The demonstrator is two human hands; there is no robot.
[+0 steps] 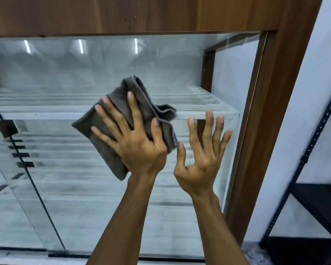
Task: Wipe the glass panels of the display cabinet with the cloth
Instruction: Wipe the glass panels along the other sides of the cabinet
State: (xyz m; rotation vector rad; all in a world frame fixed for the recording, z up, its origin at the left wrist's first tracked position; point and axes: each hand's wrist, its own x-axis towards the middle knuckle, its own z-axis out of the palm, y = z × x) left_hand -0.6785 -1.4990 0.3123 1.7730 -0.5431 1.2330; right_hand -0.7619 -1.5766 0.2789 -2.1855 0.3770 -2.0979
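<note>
Left hand flat, fingers spread, presses grey cloth on glass panel; right hand open just beside, fingertips at glass.

The left forearm and right forearm reach up side by side, bare, backs of the hands showing. The left hand is spread flat, fingers straight and fanned. The right hand, just beside it, stands upright with fingers splayed and gripping nothing.
</note>
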